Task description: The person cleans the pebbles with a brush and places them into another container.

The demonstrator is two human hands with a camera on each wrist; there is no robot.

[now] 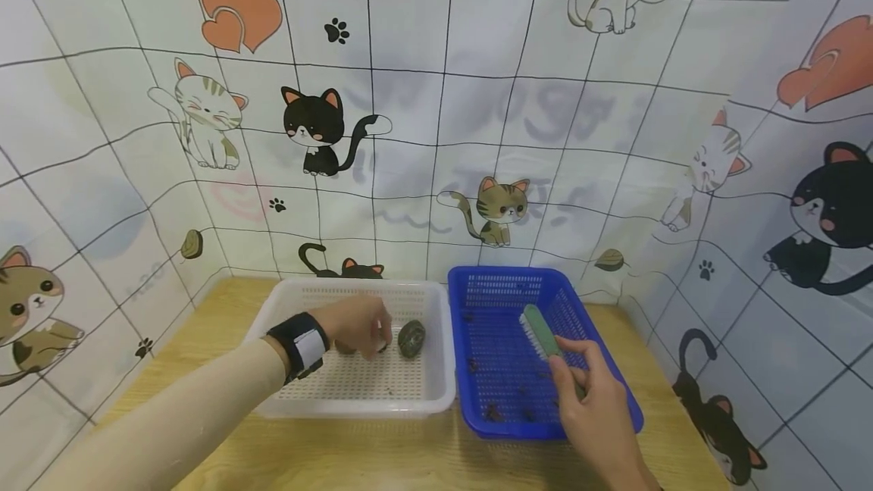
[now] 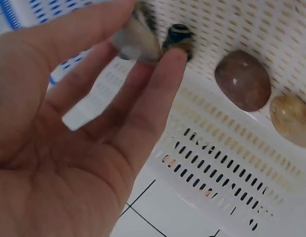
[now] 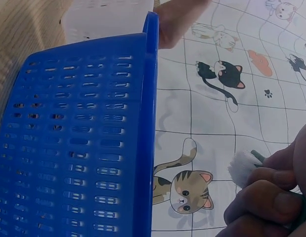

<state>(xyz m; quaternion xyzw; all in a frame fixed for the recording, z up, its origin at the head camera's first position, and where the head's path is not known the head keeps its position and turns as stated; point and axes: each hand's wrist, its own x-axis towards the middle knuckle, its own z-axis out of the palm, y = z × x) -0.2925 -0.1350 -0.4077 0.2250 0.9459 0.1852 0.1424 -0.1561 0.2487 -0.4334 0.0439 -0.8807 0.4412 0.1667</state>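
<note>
My left hand [image 1: 358, 324] reaches down into a white perforated basket [image 1: 355, 404]. In the left wrist view its thumb and fingers pinch a smooth grey-white stone [image 2: 140, 39], partly covered by the fingers. Close beside the fingertips is a dark stone [image 2: 178, 37] with a pale band. A brown stone [image 2: 243, 80] and a yellowish stone [image 2: 291, 118] lie farther along in the same basket. In the head view a dark green stone [image 1: 411, 339] sits right of the left hand. Over the blue basket [image 1: 470, 400], my right hand [image 1: 596, 404] grips a green scrub brush [image 1: 541, 330] with white bristles.
Both baskets stand side by side on a wooden tabletop [image 1: 327, 453]. Small dark brown bits [image 1: 492, 411] are scattered on the blue basket's floor. A cat-patterned sheet [image 1: 409, 112] hangs behind and along both sides.
</note>
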